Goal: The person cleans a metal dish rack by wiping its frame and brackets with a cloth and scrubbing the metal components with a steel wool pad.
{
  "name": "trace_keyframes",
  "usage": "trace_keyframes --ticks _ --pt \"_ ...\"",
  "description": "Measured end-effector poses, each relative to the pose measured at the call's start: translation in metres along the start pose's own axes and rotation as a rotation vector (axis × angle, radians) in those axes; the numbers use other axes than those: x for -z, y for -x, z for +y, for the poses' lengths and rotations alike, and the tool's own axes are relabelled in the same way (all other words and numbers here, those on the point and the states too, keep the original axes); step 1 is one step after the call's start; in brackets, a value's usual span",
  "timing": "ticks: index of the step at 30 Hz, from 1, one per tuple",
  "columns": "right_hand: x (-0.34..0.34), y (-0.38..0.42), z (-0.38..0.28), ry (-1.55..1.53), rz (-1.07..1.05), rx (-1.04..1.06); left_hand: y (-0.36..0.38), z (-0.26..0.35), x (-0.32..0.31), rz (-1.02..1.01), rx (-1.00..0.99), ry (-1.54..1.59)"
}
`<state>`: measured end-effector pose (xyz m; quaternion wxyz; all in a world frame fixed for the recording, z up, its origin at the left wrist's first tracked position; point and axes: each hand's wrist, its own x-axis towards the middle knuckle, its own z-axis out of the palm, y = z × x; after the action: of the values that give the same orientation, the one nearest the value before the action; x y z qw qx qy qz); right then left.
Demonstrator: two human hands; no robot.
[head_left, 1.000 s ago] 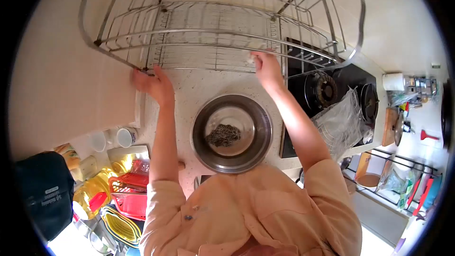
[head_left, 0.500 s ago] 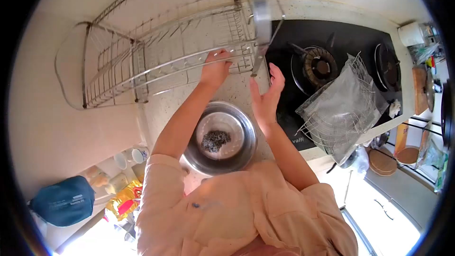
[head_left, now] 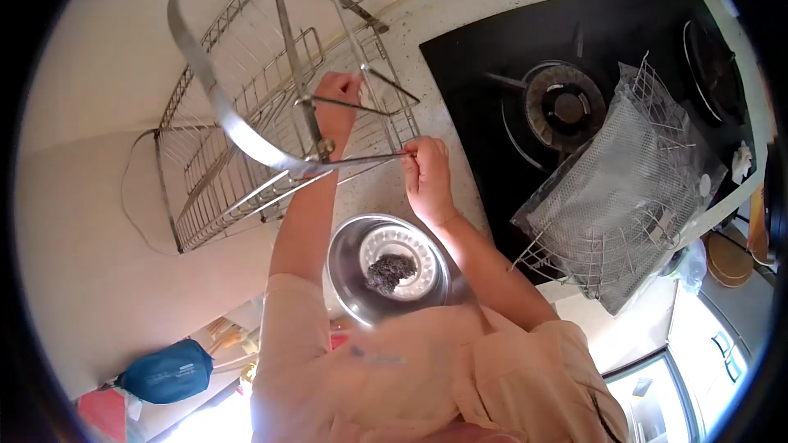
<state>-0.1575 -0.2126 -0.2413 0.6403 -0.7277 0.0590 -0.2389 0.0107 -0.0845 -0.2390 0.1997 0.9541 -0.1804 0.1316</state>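
A metal wire dish rack [head_left: 226, 172] stands over the counter at the left, its curved flat metal band [head_left: 215, 90] nearest the camera. Reaching in among the rack's bars, my left hand [head_left: 335, 107] is closed, with fingers curled at the wires; bars partly cover it. My right hand [head_left: 430, 180] pinches the right end of the rack's front rail with thumb and fingers. Below my hands sits a round steel basin [head_left: 349, 279], holding a white perforated piece [head_left: 420, 248] with a dark steel-wool scourer [head_left: 389, 272] on it.
Right of the rack is a black gas hob [head_left: 476, 57] with a burner [head_left: 566, 107]. Across its front lies a wire rack in clear plastic [head_left: 616, 189]. A wall runs along the left. A blue pouch [head_left: 168, 371] is at the lower left.
The dish rack has turned, its right end and curved band swinging leftward in view. My left hand has gone in among its bars. My right hand, previously apart with fingers spread, now grips the rail.
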Motion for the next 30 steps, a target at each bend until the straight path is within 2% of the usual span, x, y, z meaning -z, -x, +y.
trace_keyframes --ticks 1,3,5,8,9,12,15,18,21,24,27,30 --pt "0.0 -0.001 0.0 -0.001 0.003 0.012 -0.01 -0.01 -0.009 0.114 0.005 0.018" --pt "0.002 -0.002 0.0 -0.004 -0.016 0.028 -0.033 -0.039 -0.04 0.184 0.177 0.212" --pt "0.005 -0.003 0.002 0.008 -0.053 0.029 -0.046 0.001 -0.037 0.253 0.344 0.452" --pt "0.008 -0.005 0.003 -0.003 -0.071 0.05 -0.06 0.02 -0.046 0.172 0.479 0.704" --pt "0.009 -0.006 0.004 -0.002 -0.081 0.052 -0.064 0.027 -0.047 0.143 0.481 0.686" --pt "0.01 -0.007 0.006 -0.009 -0.096 0.073 -0.062 0.049 -0.038 0.103 0.722 1.0" --pt "0.007 -0.007 0.007 -0.026 -0.06 0.111 -0.069 0.041 -0.049 0.072 0.63 0.744" --pt "0.004 -0.007 0.013 -0.014 -0.071 0.122 -0.071 0.044 -0.041 -0.032 0.529 0.213" --pt "0.004 -0.007 0.011 -0.029 -0.069 0.117 -0.052 0.063 -0.024 -0.121 0.249 -0.067" --pt "0.006 -0.008 0.009 -0.044 -0.06 0.131 -0.024 0.083 -0.006 -0.309 0.242 -0.085" --pt "0.006 -0.008 0.011 -0.018 -0.075 0.133 -0.006 0.093 -0.001 -0.343 0.207 -0.167" --pt "0.009 -0.01 0.012 -0.041 -0.097 0.157 -0.02 0.071 -0.017 -0.248 0.065 -0.067"
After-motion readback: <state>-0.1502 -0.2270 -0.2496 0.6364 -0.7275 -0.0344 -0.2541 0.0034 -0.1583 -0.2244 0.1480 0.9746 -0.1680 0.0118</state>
